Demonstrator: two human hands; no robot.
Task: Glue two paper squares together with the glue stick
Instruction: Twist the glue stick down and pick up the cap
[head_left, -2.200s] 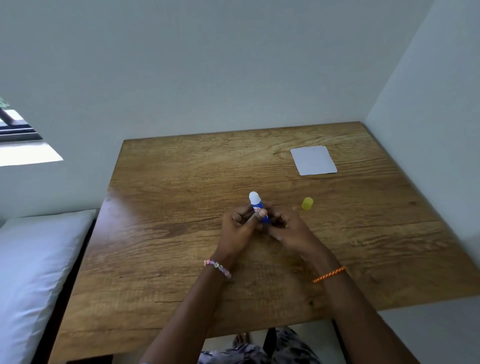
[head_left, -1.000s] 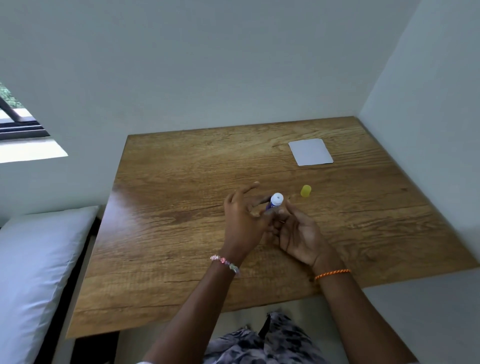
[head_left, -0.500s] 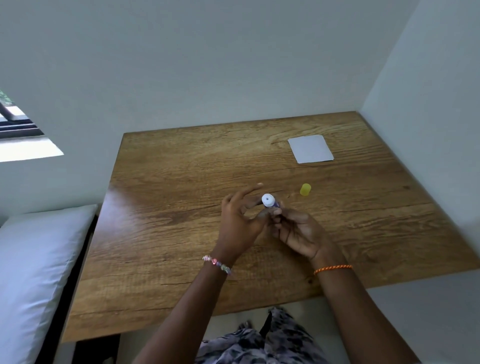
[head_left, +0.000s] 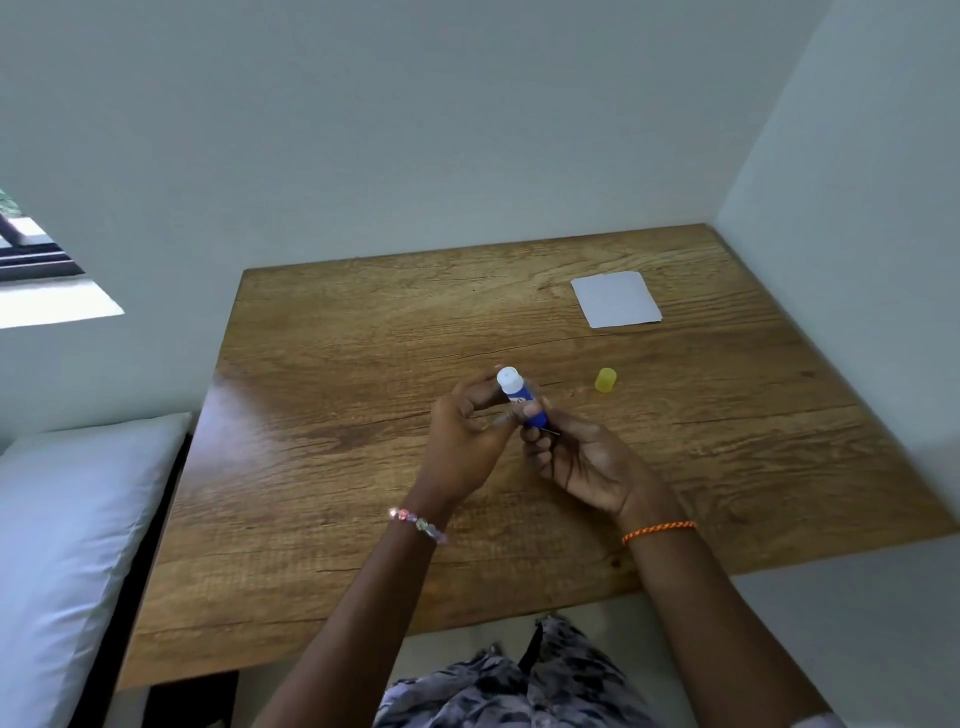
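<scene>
Head view. Wooden table (head_left: 322, 467), set into a corner of pale walls.

Item: glue stick (head_left: 521, 398), blue barrel with the white glue end uncapped. It is held above the table's centre and tilted, white end toward 11 o'clock. Left hand (head_left: 462, 441): fingers curled round the upper barrel, gripping it. Right hand (head_left: 582, 462): fingertips pinching the lower end of the barrel, at 5 o'clock from the white tip.

Item: yellow cap (head_left: 605, 379), on the table at 3 o'clock from the glue stick, near it but apart.

Item: white paper (head_left: 615, 300), flat on the table at 1 o'clock from the hands, well apart from them. Whether it is one sheet or two stacked cannot be told.

Wrists: beaded bracelet (head_left: 417, 524) on the left, orange cord bracelet (head_left: 658, 531) on the right.

Surroundings: white pillow (head_left: 67, 545) at 9 o'clock, beside the table's left edge.
</scene>
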